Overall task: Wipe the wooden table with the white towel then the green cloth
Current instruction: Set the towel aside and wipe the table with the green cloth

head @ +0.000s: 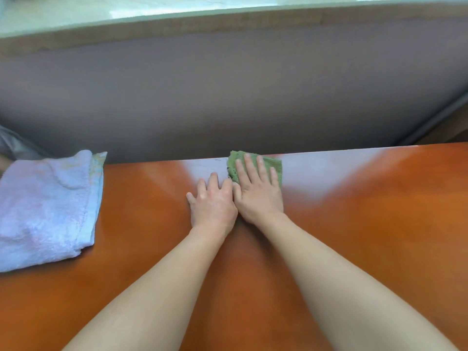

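Note:
The small green cloth (234, 162) lies flat at the far edge of the glossy wooden table (367, 224), near the middle. My right hand (258, 191) presses down on it with fingers spread, covering most of it. My left hand (212, 203) rests flat on the bare wood right beside the right hand, its fingertips touching the cloth's left edge. The white towel (48, 209) lies folded and loose on the table's far left, away from both hands.
A grey wall (228, 92) rises straight behind the table's far edge, with a light window ledge (177, 19) above it. A grey object (12, 145) shows at the left edge behind the towel. Bare wood stretches to the right of the hands.

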Available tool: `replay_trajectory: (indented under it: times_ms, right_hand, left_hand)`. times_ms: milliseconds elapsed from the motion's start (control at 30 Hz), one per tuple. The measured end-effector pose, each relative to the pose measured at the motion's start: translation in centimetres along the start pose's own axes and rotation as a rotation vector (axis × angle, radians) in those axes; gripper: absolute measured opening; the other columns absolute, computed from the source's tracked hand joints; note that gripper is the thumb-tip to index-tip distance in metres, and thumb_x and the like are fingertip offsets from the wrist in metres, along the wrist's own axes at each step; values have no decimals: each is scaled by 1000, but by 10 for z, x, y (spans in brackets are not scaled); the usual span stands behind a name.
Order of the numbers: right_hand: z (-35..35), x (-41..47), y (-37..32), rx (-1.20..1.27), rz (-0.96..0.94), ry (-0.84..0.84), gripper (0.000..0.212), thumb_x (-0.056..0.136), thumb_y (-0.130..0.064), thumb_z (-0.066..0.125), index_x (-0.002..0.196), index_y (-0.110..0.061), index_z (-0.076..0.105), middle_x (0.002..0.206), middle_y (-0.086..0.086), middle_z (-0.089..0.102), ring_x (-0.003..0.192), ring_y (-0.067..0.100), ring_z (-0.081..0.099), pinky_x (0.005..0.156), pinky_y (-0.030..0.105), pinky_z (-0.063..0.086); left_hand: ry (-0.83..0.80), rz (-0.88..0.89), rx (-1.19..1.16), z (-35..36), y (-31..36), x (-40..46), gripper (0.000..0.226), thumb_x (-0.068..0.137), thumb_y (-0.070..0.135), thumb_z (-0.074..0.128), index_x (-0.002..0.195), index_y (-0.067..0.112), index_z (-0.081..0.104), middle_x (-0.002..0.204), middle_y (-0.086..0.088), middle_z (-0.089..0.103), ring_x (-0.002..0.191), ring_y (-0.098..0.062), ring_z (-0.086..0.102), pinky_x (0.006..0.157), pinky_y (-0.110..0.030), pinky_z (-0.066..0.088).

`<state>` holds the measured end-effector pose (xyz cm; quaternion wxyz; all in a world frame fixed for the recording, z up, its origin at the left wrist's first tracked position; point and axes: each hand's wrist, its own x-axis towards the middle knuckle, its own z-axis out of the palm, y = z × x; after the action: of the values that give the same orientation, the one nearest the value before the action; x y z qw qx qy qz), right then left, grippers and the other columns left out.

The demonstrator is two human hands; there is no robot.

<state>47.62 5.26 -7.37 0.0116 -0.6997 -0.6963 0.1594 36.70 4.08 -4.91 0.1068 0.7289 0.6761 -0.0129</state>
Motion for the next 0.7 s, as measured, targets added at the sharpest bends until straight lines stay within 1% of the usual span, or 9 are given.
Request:
replay_trajectory:
  times_ms: [67, 233, 333, 400, 467, 533, 600, 633, 700]
  right_hand:
    - [-3, -4, 17, -10, -36, 2, 59, 101, -47, 20, 155, -32, 3, 163, -10, -8, 148, 15, -15, 119, 42, -8]
    - [-22, -11, 91, -21, 176, 39, 60, 100, -50, 17, 155, -33, 0, 162, -10, -11, 148, 13, -16, 120, 43, -6]
    - [-23, -10, 97, -23, 223, 38, 60, 100, -49, 16, 155, -31, -1, 162, -8, -12, 148, 15, -16, 119, 44, -7]
    - [-19, -7, 84, -12, 211, 42, 61, 100, -48, 17, 155, -30, -2, 162, -7, -12, 148, 17, -17, 119, 45, -9]
    - [-15, -7, 71, -10, 140, 35, 61, 100, -48, 19, 154, -31, -2, 162, -8, -13, 148, 18, -17, 119, 46, -9]
    - [-13, -9, 62, -17, 58, 26, 61, 100, -49, 20, 154, -31, -2, 162, -8, -13, 148, 17, -16, 119, 45, -9]
    - [-15, -9, 70, -17, 2, 17, 61, 100, -50, 21, 155, -32, 1, 162, -9, -11, 148, 16, -15, 119, 44, -9]
    - [-17, -8, 79, -16, -8, 18, 61, 100, -50, 21, 155, -32, 2, 162, -10, -10, 148, 15, -15, 119, 43, -9]
    - [-25, -5, 109, -13, 37, 34, 61, 100, -51, 20, 155, -33, 2, 162, -10, -10, 148, 15, -15, 119, 44, -8]
  left_hand:
    - [-1, 16, -4, -1, -3, 2, 25, 93, 22, 38, 114, 20, 51, 137, -6, 42, 122, -31, 36, 89, -50, 43]
    - [-24, 13, -12, -2, -3, 0, 31, 92, 17, 40, 121, 21, 50, 145, -6, 38, 130, -31, 31, 97, -51, 39]
    - [20, -24, -38, -2, 1, 1, 29, 90, 16, 41, 116, 19, 54, 138, -5, 45, 125, -31, 36, 94, -49, 41]
    - [32, -73, -47, -3, 9, 2, 27, 89, 16, 43, 113, 16, 54, 129, -7, 48, 118, -31, 40, 92, -50, 41]
    - [28, -109, -86, -3, 19, 6, 25, 86, 15, 46, 110, 16, 54, 120, -8, 49, 114, -29, 41, 92, -48, 41]
    - [67, -69, -139, -3, 28, 12, 25, 82, 14, 49, 106, 17, 57, 117, -6, 50, 115, -28, 43, 91, -43, 41]
    - [110, 41, -155, 0, 39, 16, 28, 82, 14, 51, 107, 19, 61, 121, -5, 51, 119, -26, 43, 90, -40, 41]
    - [105, 78, -161, 1, 47, 17, 31, 82, 14, 52, 111, 21, 61, 127, -4, 50, 122, -25, 41, 92, -39, 40]
    - [56, 100, -161, 3, 66, 19, 37, 83, 14, 50, 117, 25, 59, 134, -2, 47, 126, -23, 38, 95, -38, 38]
